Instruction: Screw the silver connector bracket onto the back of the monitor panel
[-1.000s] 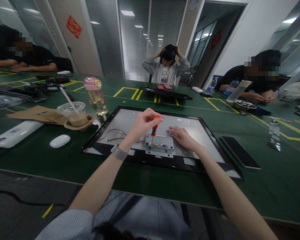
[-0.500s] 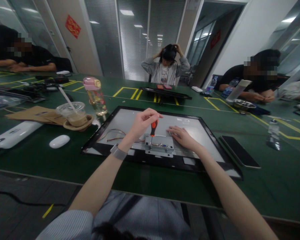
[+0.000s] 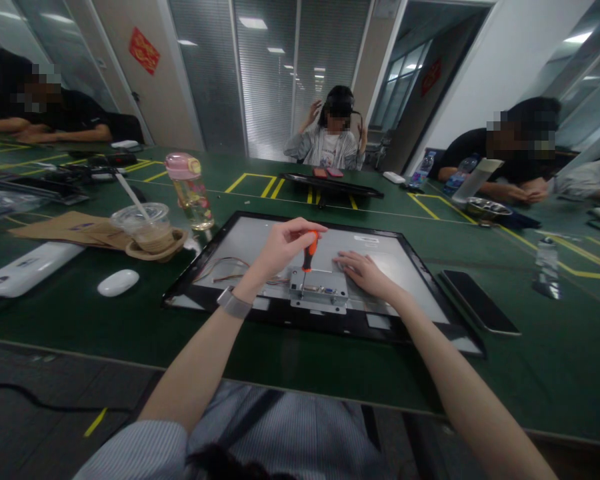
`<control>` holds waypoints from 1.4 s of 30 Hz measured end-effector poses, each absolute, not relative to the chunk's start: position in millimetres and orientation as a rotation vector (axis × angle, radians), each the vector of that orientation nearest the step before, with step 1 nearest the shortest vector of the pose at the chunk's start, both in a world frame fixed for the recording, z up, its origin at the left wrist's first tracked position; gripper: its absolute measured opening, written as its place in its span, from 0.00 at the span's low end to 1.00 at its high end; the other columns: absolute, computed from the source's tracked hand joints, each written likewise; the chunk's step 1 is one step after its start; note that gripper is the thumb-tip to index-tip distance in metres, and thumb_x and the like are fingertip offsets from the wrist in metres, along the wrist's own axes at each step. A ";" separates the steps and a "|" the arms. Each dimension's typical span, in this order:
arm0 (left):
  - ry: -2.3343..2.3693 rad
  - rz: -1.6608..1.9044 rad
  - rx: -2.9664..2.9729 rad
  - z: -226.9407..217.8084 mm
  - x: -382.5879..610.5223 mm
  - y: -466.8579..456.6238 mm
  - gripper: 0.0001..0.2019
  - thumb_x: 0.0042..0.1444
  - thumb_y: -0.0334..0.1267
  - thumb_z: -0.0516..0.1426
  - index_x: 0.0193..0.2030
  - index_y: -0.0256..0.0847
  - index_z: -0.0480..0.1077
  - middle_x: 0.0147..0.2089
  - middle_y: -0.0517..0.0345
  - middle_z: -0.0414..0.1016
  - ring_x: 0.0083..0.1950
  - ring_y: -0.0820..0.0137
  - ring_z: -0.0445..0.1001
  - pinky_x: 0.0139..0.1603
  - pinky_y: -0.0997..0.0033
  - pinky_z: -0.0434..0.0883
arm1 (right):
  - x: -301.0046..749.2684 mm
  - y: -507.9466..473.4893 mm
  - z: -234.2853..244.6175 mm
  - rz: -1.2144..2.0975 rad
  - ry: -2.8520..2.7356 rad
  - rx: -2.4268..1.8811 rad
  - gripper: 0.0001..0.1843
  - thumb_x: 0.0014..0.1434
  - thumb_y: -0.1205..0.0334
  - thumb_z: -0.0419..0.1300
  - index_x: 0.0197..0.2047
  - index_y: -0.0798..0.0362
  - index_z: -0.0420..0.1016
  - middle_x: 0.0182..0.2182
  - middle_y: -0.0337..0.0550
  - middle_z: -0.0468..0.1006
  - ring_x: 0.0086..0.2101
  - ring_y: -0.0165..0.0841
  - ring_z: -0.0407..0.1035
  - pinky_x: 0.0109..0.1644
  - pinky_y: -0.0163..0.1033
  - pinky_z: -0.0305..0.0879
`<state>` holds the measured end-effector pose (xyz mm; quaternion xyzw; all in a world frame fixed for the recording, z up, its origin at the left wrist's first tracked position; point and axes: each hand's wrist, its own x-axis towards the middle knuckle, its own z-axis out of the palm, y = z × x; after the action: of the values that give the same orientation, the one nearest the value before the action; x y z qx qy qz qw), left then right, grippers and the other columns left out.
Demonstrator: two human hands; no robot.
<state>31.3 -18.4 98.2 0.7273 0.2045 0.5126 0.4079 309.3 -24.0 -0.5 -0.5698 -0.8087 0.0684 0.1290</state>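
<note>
My left hand pinches the top of an orange and black screwdriver. The tool stands nearly upright, its thin shaft reaching down to the left front part of a metal bracket that carries several connector ports. That bracket sits at the near edge of a flat display panel with a grey back and black frame. Fingers spread, my right hand lies on the panel's back, to the right of the bracket. Thin wires run out from the bracket's left side.
Left of the panel are a white mouse, an iced drink cup in a cardboard holder and a pink-lidded bottle. A black phone lies right of it. Another panel is across the table, before a seated person.
My left hand has opened its fingers slightly at the top of the screwdriver, which stays in place. My right hand is unmoved. The person opposite has lowered their hands from their head.
</note>
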 end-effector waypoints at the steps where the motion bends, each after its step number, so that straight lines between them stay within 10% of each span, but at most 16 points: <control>1: 0.528 1.310 1.864 99.1 31.0 -19.2 0.07 0.57 0.38 0.62 0.36 0.40 0.81 0.35 0.56 0.76 0.35 0.71 0.73 0.37 0.70 0.71 | 309.1 -24.2 -0.1 0.199 -2.351 -1.658 0.24 0.72 0.60 0.48 0.67 0.40 0.70 0.70 0.45 0.66 0.70 0.50 0.55 0.68 0.71 0.52; 42: 0.485 1.285 1.880 101.0 30.3 -20.9 0.08 0.58 0.43 0.64 0.35 0.41 0.81 0.36 0.55 0.76 0.36 0.71 0.73 0.37 0.69 0.71 | 309.6 -24.2 -1.1 0.184 -2.344 -1.647 0.24 0.72 0.59 0.49 0.67 0.40 0.71 0.69 0.45 0.67 0.69 0.51 0.56 0.68 0.71 0.53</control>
<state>30.3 -20.9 101.0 0.7417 0.1914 0.5068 0.3955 309.6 -24.2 -1.1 -0.5685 -0.8091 0.0634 0.1348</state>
